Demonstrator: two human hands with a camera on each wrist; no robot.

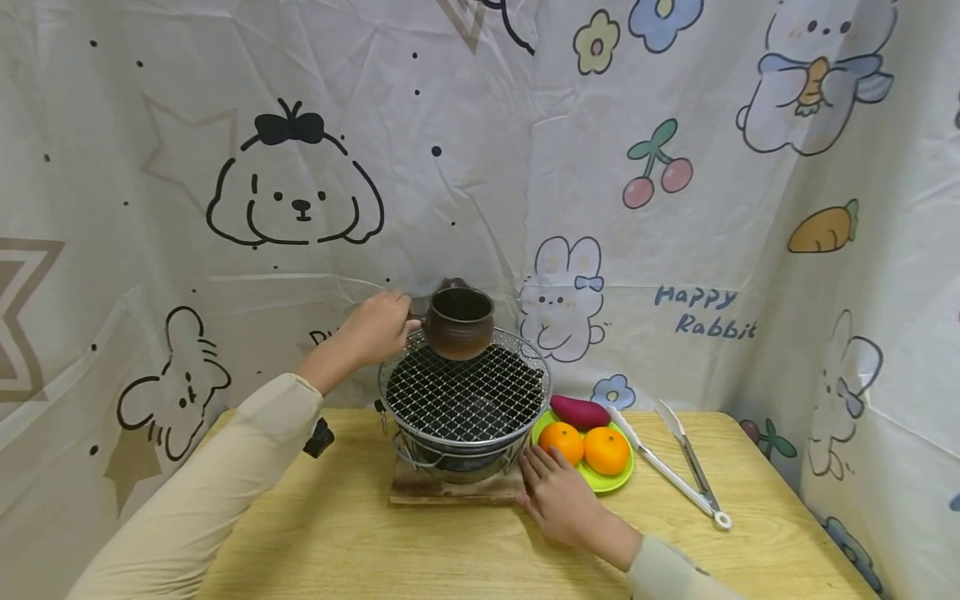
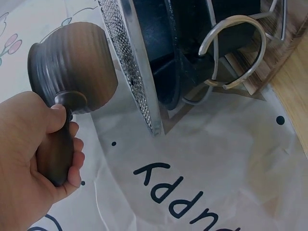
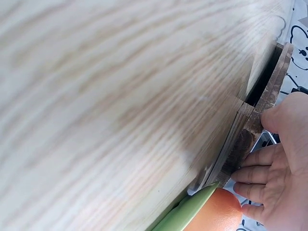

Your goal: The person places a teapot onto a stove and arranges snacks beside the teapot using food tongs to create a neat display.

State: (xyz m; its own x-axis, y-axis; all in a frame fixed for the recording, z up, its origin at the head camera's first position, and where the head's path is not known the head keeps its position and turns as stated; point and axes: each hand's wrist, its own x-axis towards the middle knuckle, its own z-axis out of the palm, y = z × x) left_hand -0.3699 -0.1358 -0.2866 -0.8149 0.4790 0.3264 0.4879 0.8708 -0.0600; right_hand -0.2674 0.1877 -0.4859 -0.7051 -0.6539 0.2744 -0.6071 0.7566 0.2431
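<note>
My left hand (image 1: 378, 329) grips the side handle of a brown clay teapot (image 1: 459, 337), and in the left wrist view the fingers and thumb wrap round its dark handle (image 2: 55, 156). The teapot hangs over the back part of a round wire grill mesh (image 1: 465, 400), its open top showing. Under the mesh, the stove's metal stand sits on a wooden board (image 1: 457, 493). My right hand (image 1: 561, 500) lies with straight fingers at the board's right end. In the right wrist view its thumb touches the board's edge (image 3: 262, 108), fingers close by an orange (image 3: 219, 209).
Right of the stove, a green plate (image 1: 617, 482) bears two oranges (image 1: 607, 451) and a purple sweet potato (image 1: 579, 412). Metal tongs (image 1: 667, 468) with white edging lie spread farther right. A small black object (image 1: 319, 438) is at the left; a printed cloth (image 1: 465, 125) hangs behind.
</note>
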